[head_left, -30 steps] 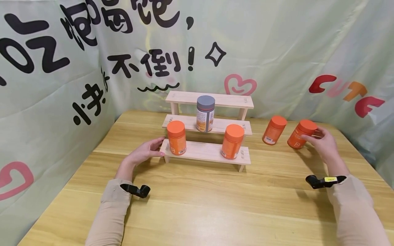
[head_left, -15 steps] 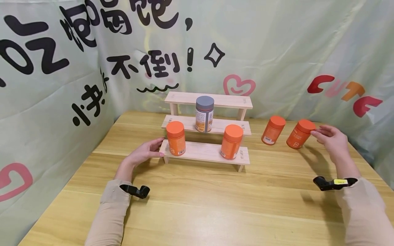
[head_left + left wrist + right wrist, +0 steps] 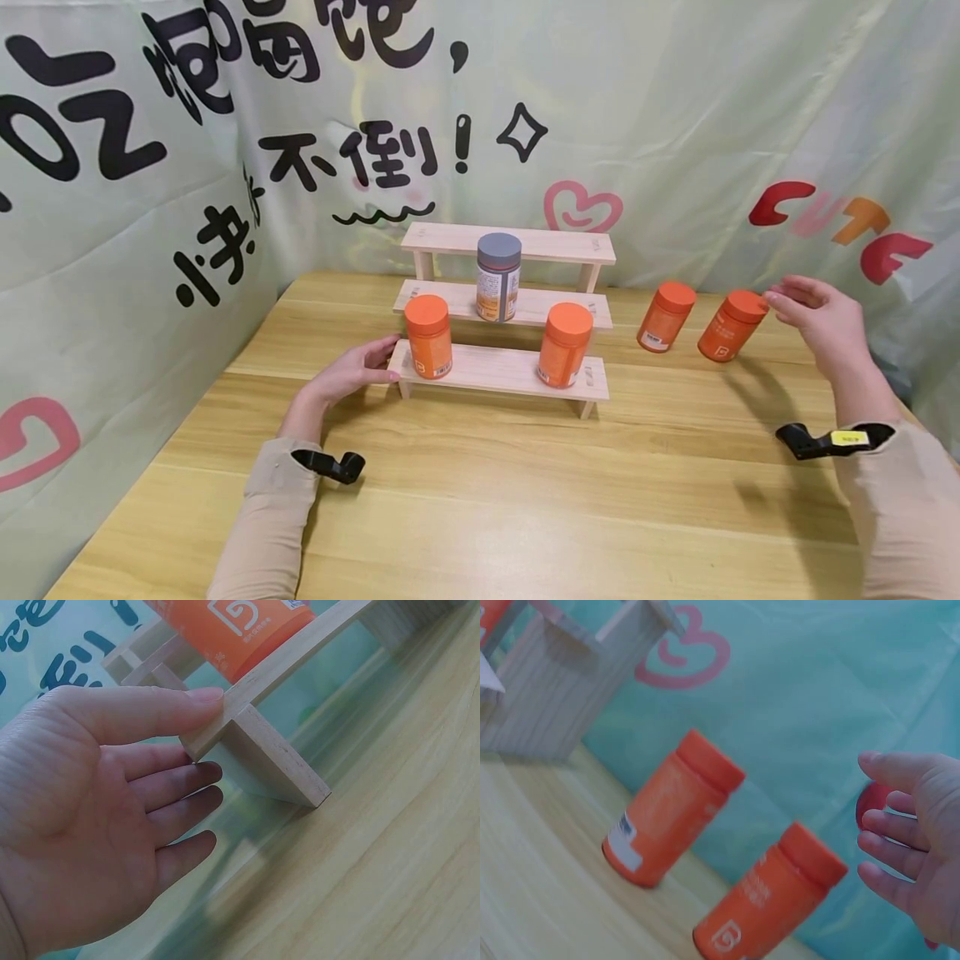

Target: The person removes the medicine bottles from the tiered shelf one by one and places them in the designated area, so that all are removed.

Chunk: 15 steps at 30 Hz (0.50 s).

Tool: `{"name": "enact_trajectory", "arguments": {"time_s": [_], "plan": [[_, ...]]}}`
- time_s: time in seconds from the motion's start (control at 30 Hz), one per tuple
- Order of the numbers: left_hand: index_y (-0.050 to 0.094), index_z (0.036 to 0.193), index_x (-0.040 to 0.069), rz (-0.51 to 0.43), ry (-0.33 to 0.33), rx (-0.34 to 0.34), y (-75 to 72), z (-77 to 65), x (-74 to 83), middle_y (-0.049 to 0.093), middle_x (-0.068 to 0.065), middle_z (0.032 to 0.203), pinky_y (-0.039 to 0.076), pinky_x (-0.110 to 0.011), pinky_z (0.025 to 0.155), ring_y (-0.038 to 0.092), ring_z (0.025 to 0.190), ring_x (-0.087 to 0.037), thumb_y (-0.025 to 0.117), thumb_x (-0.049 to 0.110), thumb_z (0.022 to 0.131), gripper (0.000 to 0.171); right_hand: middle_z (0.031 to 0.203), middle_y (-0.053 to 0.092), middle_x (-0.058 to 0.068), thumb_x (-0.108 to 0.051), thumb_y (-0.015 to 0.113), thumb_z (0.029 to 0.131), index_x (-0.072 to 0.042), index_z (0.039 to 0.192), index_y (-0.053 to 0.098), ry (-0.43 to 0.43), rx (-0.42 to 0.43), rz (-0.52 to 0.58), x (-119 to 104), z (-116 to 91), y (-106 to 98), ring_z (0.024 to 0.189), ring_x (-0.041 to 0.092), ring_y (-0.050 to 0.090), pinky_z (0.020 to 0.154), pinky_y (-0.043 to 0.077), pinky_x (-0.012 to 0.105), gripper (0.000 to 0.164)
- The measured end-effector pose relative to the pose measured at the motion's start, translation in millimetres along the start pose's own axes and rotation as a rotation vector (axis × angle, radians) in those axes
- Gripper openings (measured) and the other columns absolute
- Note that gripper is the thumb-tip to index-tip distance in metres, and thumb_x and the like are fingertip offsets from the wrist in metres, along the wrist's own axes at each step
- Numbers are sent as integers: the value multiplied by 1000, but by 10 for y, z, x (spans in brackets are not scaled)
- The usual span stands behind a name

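At the left end of the low front step of a wooden three-tier display stand (image 3: 495, 372), my left hand (image 3: 351, 372) pinches the plank. In the left wrist view the thumb (image 3: 161, 712) lies over the plank's end, the index finger is at its underside, and the other fingers extend below. My right hand (image 3: 828, 327) holds nothing, its fingers loosely bent, just right of an orange bottle (image 3: 732, 326) standing on the table. The right wrist view shows a gap between that hand (image 3: 922, 840) and the bottle. A second orange bottle (image 3: 666, 317) stands to its left.
Two orange bottles stand on the front step, one left (image 3: 430, 337) and one right (image 3: 566, 346). A grey-capped bottle (image 3: 498, 279) is on the middle step. The wooden table (image 3: 480, 500) meets a printed fabric backdrop (image 3: 675, 125) behind.
My right hand has let go of the rightmost orange bottle and moved right, away from it. My left hand stays at the stand's end.
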<state>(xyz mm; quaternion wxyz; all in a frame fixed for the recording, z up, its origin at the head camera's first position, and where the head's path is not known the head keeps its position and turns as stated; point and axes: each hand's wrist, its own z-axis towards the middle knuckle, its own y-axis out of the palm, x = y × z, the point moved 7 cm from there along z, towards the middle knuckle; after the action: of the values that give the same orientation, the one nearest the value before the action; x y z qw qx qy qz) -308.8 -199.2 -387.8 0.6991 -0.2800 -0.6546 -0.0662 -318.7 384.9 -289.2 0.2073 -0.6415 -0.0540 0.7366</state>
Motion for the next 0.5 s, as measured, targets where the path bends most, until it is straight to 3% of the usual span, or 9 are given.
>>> {"name": "enact_trajectory", "arguments": {"time_s": [0.17,0.5], "plan": [[14,144,-9,5,-10,4,-3,-4,-4,14,-26,149,14,-47,110,15,137,-38,63,7,86,78,93,52,-29,-35,60,88,-10,142,37,-15,-37,-101,-178,15,126,83,-13,53,69,42,4,63],[14,144,-9,13,-13,0,-4,3,-11,14,-25,150,15,-48,110,16,137,-37,63,9,86,78,103,54,-22,-33,59,90,-8,143,35,-125,-121,-106,-626,65,520,89,-9,54,74,45,7,63]]}}
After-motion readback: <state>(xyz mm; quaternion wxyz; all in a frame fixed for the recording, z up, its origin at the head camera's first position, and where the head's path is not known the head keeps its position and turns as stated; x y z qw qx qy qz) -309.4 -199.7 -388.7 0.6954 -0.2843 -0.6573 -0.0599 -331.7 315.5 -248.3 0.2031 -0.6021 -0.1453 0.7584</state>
